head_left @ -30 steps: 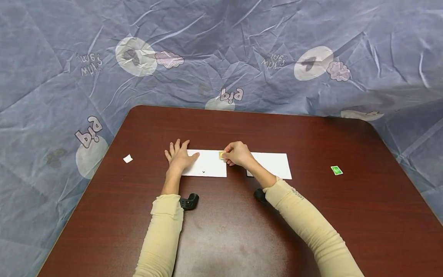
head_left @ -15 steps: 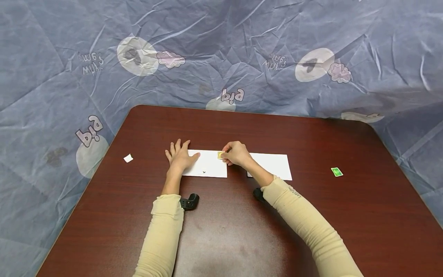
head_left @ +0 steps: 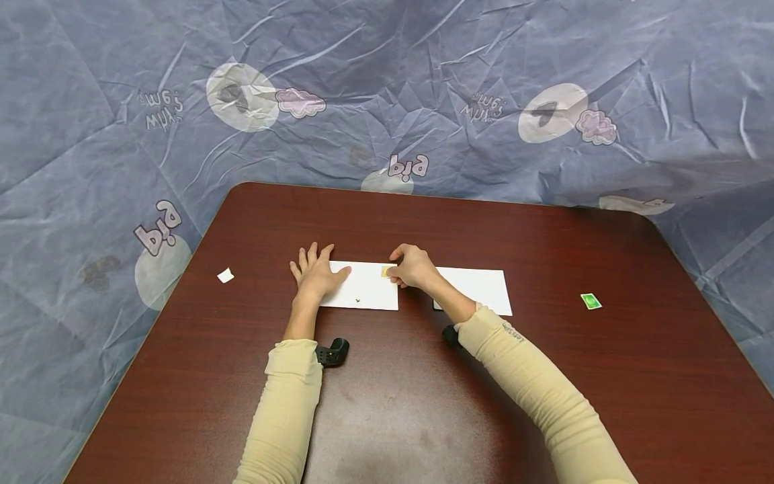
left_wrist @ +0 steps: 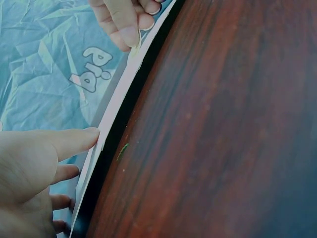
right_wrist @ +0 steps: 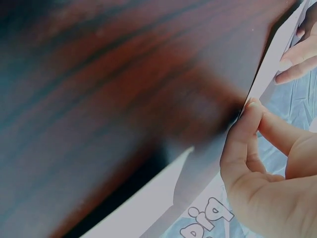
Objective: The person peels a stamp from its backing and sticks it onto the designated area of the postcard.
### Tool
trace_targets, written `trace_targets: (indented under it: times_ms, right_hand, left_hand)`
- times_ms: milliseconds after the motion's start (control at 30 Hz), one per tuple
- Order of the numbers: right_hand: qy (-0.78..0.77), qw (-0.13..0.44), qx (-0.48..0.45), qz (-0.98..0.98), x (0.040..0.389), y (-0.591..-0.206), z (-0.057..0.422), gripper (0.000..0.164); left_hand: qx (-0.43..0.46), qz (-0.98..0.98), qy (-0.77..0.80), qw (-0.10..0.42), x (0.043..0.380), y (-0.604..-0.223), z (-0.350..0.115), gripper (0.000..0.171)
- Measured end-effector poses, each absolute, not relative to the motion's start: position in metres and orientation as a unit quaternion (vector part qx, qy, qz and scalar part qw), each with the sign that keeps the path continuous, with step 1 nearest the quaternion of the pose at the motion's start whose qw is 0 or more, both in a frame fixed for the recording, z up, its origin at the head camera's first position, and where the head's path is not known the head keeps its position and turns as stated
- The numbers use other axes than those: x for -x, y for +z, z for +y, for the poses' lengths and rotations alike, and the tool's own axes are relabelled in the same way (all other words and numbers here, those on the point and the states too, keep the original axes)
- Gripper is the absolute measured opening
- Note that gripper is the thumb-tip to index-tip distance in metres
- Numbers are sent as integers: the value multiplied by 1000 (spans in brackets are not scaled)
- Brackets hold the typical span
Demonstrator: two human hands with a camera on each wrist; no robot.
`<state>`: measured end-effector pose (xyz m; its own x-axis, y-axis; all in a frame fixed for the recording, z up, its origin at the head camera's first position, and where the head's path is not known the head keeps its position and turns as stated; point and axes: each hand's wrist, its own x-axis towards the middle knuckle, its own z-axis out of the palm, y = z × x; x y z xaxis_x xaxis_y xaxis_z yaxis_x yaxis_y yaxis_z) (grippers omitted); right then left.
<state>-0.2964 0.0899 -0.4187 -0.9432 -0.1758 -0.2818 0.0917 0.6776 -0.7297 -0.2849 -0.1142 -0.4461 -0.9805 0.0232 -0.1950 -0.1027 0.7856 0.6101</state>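
Note:
A white rectangular sheet with a small black mark lies on the table. My left hand rests on its left end, fingers spread and thumb reaching across the white surface. At the far right corner of the sheet, my right hand pinches the edge of a small yellow square sticker against the paper. The left wrist view shows the sticker's edge by the right hand's fingertips; its face is mostly hidden there. To the right lies a second white sheet, partly covered by the right forearm.
A green square sticker with a white border lies on the right side of the brown table. On the left is a small white scrap. A crumpled blue printed cloth hangs behind the table.
The index finger of my right hand has lifted slightly away from the yellow sticker, while the thumb stays at it. My left hand keeps its place on the sheet.

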Motion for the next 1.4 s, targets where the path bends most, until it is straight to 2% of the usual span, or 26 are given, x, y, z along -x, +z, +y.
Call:
trace_targets:
  times_ms: [1033, 1400]
  right_hand:
    - [-332, 168, 30, 928, 303, -416, 82, 30]
    - [-328, 199, 39, 923, 306, -413, 84, 32]
  left_hand:
    - [20, 939, 329, 100, 284, -445, -115, 68]
    - [20, 940, 327, 99, 285, -448, -115, 68]
